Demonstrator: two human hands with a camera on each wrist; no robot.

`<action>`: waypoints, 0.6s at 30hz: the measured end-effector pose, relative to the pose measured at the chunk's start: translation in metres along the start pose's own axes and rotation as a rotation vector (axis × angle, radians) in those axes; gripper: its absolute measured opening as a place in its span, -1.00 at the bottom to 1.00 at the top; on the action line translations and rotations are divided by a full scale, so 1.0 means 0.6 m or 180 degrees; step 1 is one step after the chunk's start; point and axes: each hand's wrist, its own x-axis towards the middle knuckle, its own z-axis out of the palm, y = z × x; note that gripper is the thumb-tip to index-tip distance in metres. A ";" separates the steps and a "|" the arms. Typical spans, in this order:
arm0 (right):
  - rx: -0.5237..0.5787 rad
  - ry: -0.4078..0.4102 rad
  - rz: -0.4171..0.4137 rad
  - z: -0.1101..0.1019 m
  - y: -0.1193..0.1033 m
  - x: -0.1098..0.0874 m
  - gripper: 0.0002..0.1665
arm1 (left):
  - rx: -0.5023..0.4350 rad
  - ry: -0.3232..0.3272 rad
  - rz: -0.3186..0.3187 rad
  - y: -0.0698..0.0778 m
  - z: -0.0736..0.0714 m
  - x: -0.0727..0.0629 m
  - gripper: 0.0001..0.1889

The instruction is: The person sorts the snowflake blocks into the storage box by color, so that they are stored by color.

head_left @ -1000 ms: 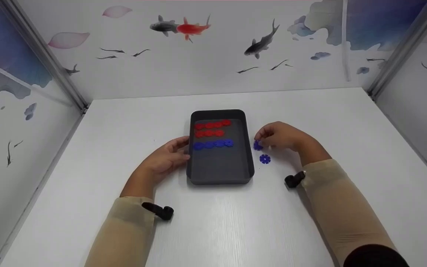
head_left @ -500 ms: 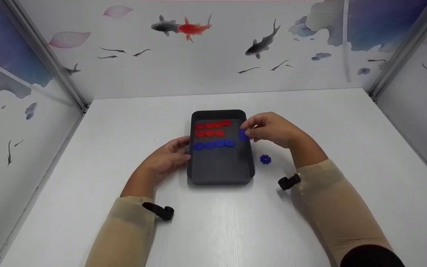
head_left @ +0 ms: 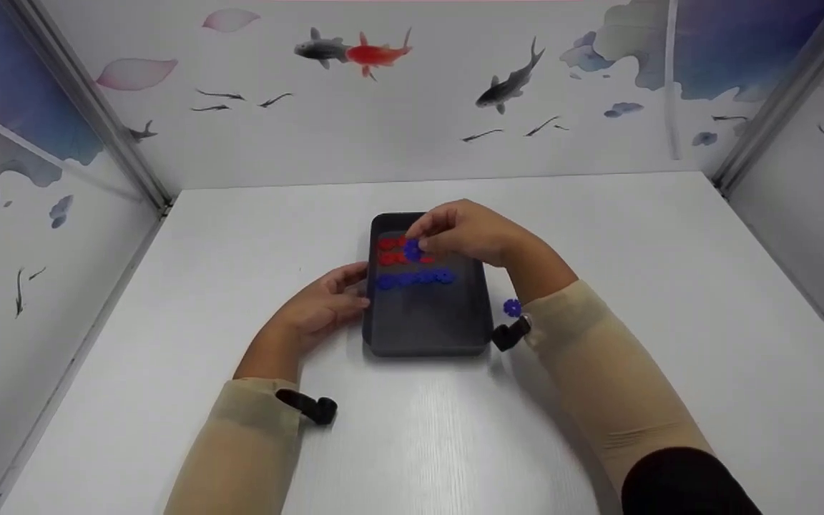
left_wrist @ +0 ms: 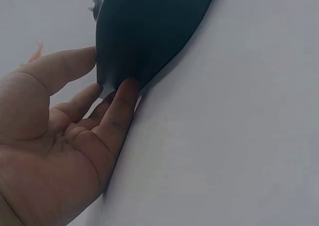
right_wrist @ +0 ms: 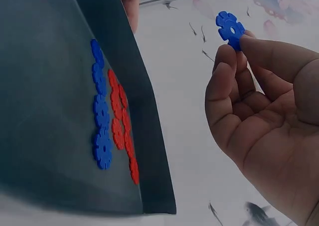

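Note:
Between thumb and fingertip, my right hand [head_left: 473, 232] pinches a blue notched plastic disc [right_wrist: 231, 29] by its edge, above the far part of a dark grey tray [head_left: 430, 325]. Inside the tray lie two rows of red notched discs [right_wrist: 117, 111], partly covered by the right hand in the head view. Nearer to me runs a row of blue notched discs [right_wrist: 102, 113]. The fingers and thumb of my left hand [head_left: 319, 307] touch the tray's left side from outside; the left wrist view shows them extended against its wall.
One more blue notched disc [head_left: 512, 307] lies on the white table [head_left: 398, 443] right of the tray, beside the right wrist's black camera [head_left: 511, 333]. White panels printed with fish [head_left: 508, 82] enclose the table at the back and sides.
My right hand has lifted the blue notched disc from beside the tray and carried it left over the red rows. The left hand stays at the tray's side.

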 end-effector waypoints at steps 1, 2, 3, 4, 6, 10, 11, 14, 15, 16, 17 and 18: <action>-0.0009 -0.0032 0.0021 0.001 -0.003 0.008 -0.76 | 0.0000 0.0017 -0.0011 0.001 0.000 0.000 -0.15; -0.0043 -0.0065 0.0047 0.002 -0.006 0.015 -0.75 | -0.0001 0.0031 -0.0020 0.001 0.001 0.000 -0.15; -0.0085 -0.0101 0.0074 0.003 -0.008 0.022 -0.75 | 0.0003 0.0026 -0.0022 0.002 0.001 0.000 -0.15; -0.0121 -0.0139 0.0102 0.004 -0.009 0.029 -0.75 | -0.0004 0.0038 -0.0033 0.002 0.001 0.000 -0.15; -0.0209 -0.0206 0.0143 0.006 -0.011 0.044 -0.75 | -0.0003 0.0042 -0.0039 0.003 0.000 -0.001 -0.15; -0.0333 -0.0335 0.0204 0.014 -0.006 0.072 -0.75 | 0.0007 -0.0023 -0.0020 0.002 -0.002 -0.002 -0.16; -0.0332 -0.0366 0.0228 0.018 -0.004 0.077 -0.75 | 0.0020 -0.0049 -0.0008 0.002 -0.002 -0.002 -0.16; -0.0305 -0.0416 0.0343 0.028 0.005 0.091 -0.77 | 0.0037 -0.0050 -0.0011 0.002 -0.003 -0.003 -0.16; -0.0281 -0.0421 0.0382 0.032 0.009 0.095 -0.77 | 0.0034 -0.0050 -0.0011 0.002 -0.003 -0.003 -0.16; -0.0264 -0.0418 0.0412 0.036 0.013 0.099 -0.77 | 0.0033 -0.0047 -0.0013 0.002 -0.002 -0.003 -0.17; -0.0267 -0.0421 0.0426 0.039 0.018 0.102 -0.77 | 0.0029 -0.0032 -0.0022 0.002 -0.002 -0.002 -0.17; -0.0278 -0.0427 0.0435 0.042 0.023 0.105 -0.78 | 0.0027 -0.0019 -0.0033 0.001 -0.001 -0.002 -0.18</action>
